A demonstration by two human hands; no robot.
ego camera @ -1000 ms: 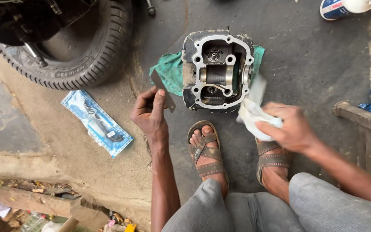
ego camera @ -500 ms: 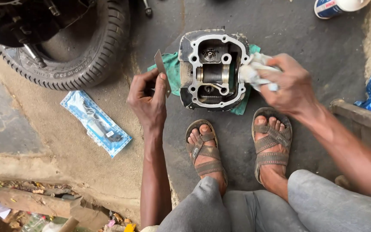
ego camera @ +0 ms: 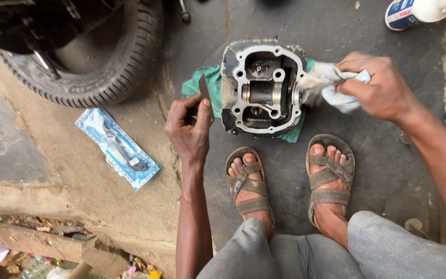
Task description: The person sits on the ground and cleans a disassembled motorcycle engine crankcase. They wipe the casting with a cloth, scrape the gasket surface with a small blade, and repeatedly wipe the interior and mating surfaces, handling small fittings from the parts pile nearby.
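Tyre (ego camera: 104, 67), black and treaded, upper left on the ground; below it a flat blue-and-clear packet (ego camera: 117, 148) lying on the concrete. Left hand (ego camera: 189, 132), just left of the engine part, fingers pinched together on a thin dark blade (ego camera: 205, 95) that stands upright close to the casting's left wall; whether it touches cannot be told. Cylinder head (ego camera: 261, 88), centre, resting open face up on a green cloth (ego camera: 207, 85) on dark ground, just ahead of two sandalled feet (ego camera: 290, 181): grey cast metal, pale machined rim with bolt holes, grimy outer walls, rocker parts and a spring visible in the cavity. Right hand (ego camera: 380, 85), fingers closed round a bunched white rag (ego camera: 326, 85) pressed to the casting's right edge. Handling note, as judgement: wipe along the rim with a clean fold, keep grit out of the cavity, hold the blade flat to avoid scoring. White-and-blue bottle (ego camera: 414, 11), upper right.
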